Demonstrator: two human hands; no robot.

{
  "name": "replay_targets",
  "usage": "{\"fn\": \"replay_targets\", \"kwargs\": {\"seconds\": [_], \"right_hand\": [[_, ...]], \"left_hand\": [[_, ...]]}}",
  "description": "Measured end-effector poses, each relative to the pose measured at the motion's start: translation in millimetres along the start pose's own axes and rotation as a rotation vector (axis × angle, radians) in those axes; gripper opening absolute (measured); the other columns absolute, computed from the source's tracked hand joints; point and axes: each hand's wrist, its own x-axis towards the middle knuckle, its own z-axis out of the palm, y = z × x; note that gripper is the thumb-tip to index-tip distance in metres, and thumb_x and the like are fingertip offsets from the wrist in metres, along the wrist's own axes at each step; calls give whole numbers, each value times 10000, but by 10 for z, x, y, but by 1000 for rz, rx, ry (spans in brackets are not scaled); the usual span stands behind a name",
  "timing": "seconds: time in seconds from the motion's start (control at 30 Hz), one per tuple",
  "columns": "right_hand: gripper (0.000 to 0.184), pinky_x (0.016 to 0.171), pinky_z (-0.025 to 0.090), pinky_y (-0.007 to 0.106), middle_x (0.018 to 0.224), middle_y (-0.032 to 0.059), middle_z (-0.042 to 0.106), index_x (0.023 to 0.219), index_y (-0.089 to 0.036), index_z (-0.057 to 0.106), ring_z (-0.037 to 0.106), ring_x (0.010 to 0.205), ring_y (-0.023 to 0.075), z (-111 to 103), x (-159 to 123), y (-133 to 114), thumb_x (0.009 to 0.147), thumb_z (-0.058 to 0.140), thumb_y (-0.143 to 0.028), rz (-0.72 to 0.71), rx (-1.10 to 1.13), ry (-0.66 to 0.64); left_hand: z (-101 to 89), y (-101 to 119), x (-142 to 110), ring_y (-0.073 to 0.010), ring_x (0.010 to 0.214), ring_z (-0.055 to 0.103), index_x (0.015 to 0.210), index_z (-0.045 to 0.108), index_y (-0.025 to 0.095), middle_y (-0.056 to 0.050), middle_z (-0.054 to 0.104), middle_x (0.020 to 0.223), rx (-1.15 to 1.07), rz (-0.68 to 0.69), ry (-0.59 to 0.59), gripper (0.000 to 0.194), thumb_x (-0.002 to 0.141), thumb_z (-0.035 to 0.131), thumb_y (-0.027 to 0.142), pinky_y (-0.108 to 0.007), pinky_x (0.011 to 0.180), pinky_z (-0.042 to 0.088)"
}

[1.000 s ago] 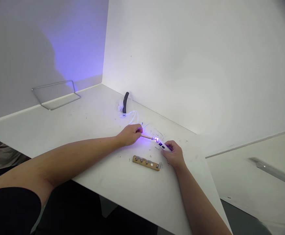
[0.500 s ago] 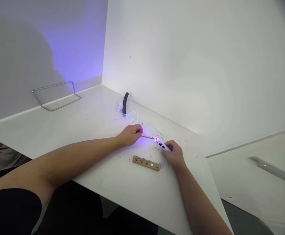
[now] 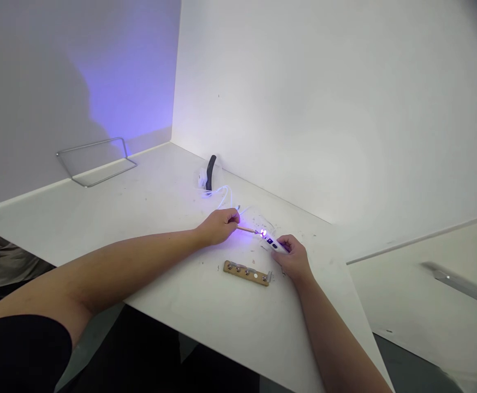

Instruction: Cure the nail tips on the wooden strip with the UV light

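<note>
The white pen-shaped lamp [image 3: 279, 248] has a slim body, a small dark display, a dark button and a bright violet-white glow at its tip. The thin stick [image 3: 245, 228] is light brown, with a narrow end at the glow; contact there cannot be determined. Your left hand [image 3: 221, 225] pinches the stick, which points toward the lamp. Your right hand [image 3: 293, 256] grips the lamp's rear, above the counter [image 3: 230, 322]. The wooden strip [image 3: 244, 274] lies between your forearms, nearer you.
</note>
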Motion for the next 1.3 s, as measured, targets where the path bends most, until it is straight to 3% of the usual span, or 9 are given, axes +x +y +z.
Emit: {"fn": "replay_targets", "kwargs": {"seconds": [1.03,1.3], "right_hand": [[200,651,426,288,726,-15,578,756,-200,530,534,684,157,-10,-5,3,557,550,-201,-20,27,-34],[203,621,418,269,715,-25,571,745,-207,520,517,658,140,-31,-20,-11,546,523,-164,-31,60,-34]], "left_hand": [[23,-78,27,-83,512,413,739,565,168,33,478,591,-74,-37,-6,142,704,446,236,-210,500,341],[56,-144,55,-93,600,462,748,571,155,28,516,610,-225,-63,16,103,669,514,188,-211,572,355]]}}
